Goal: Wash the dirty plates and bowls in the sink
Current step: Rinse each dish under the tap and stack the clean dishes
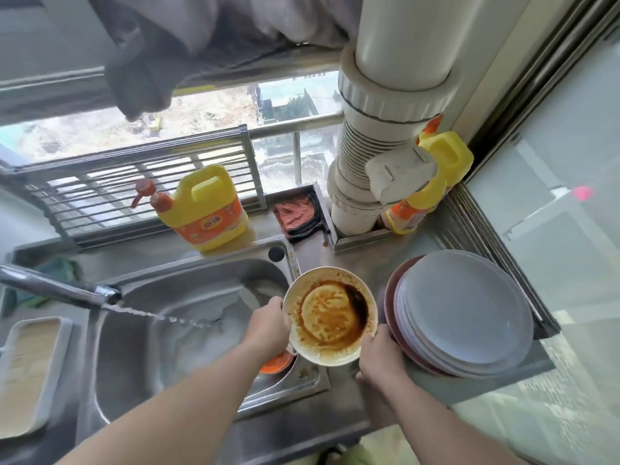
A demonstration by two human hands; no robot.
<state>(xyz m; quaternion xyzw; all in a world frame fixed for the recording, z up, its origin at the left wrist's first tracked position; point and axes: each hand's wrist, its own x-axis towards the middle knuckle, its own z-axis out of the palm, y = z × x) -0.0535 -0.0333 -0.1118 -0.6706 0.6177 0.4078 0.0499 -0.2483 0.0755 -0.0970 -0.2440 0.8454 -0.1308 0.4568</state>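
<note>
Two bare forearms reach forward from the bottom of the view, and both hands hold one dirty bowl [330, 316] between them. The left hand [268, 325] grips the bowl's left rim, fingers curled round the edge. The right hand [380, 355] grasps the lower right rim, its fingers curled under the bowl and mostly hidden. The bowl is white, smeared inside with brown sauce, and is tilted slightly toward the person. It hangs above the right edge of the steel sink [141, 347], over the strip of worktop [335, 256] between the sink and a stack of plates [463, 313]. That stack sits on the worktop just to the right of the bowl, with pale plates on top. A faucet [60, 286] at the left sends a thin stream of water into the sink. A yellow detergent jug [204, 206] stands behind the sink. An orange item [276, 362] shows beneath the left wrist; what it is cannot be told.
</note>
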